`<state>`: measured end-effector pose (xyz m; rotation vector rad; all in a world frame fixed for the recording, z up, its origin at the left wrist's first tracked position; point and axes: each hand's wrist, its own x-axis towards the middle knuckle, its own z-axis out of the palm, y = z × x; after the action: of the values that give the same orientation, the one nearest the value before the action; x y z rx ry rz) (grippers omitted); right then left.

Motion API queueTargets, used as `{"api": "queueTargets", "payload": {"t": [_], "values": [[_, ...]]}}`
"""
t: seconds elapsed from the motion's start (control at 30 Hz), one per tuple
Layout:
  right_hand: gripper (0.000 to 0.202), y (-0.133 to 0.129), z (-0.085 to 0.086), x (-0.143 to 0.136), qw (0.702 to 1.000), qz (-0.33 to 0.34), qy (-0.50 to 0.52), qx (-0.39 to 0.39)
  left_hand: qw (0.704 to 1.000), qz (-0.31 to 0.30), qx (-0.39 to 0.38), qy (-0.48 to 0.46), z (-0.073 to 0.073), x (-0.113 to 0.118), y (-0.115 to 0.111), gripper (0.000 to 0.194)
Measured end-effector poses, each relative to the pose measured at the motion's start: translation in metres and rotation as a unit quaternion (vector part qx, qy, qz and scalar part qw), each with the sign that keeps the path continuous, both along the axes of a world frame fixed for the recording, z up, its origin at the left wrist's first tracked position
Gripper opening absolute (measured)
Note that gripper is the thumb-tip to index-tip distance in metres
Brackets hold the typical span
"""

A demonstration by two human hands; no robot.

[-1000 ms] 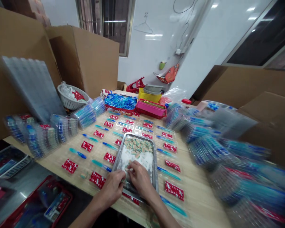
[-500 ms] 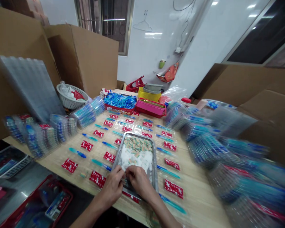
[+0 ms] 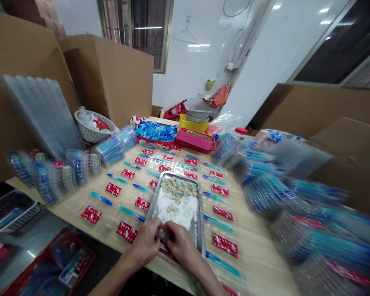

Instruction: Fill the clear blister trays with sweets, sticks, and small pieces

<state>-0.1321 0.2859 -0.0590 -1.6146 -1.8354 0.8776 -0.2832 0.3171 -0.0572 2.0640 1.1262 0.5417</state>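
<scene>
A metal tray (image 3: 201, 230) lies on the wooden table, with many small striped pieces (image 3: 178, 187) at its far end and white powder (image 3: 185, 211) in its middle. Over the near end of the tray, my left hand (image 3: 148, 238) is closed around a few small striped pieces (image 3: 161, 233). My right hand (image 3: 178, 238) meets it there with fingers pinched together; whatever they grip is hidden. Around the tray lie clear plastic packs, each with a blue pen (image 3: 131, 213) and a red dotted packet (image 3: 126, 232).
Stacks of filled clear packs (image 3: 269, 193) line the right side, others (image 3: 54, 181) the left. At the back are a basket of blue pens (image 3: 156, 131), a pink container (image 3: 195, 139) and a grey basket (image 3: 95, 133). Cardboard boxes (image 3: 123, 74) stand behind.
Both hands have drawn slightly down toward the tray's near edge, and small striped pieces now show between them.
</scene>
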Motion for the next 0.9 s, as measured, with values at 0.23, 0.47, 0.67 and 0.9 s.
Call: {"api": "queueTargets", "payload": {"t": [0.23,0.47,0.67,0.9], "values": [[0.017,0.001,0.000,-0.001,1.000,-0.009,-0.014,0.009,1.000,0.000,-0.008,-0.002,-0.001,0.000,-0.002,0.026],[0.020,0.002,0.002,-0.002,0.994,0.048,-0.096,0.024,1.000,0.012,-0.004,-0.025,-0.006,0.001,-0.002,0.035],[0.021,0.013,0.004,-0.004,0.982,0.070,-0.174,0.021,0.999,0.018,-0.007,-0.035,-0.005,0.000,-0.001,0.036],[0.004,0.090,0.021,-0.010,0.996,0.060,0.049,-0.035,0.985,0.162,0.049,-0.039,0.010,-0.033,0.011,0.018]]}}
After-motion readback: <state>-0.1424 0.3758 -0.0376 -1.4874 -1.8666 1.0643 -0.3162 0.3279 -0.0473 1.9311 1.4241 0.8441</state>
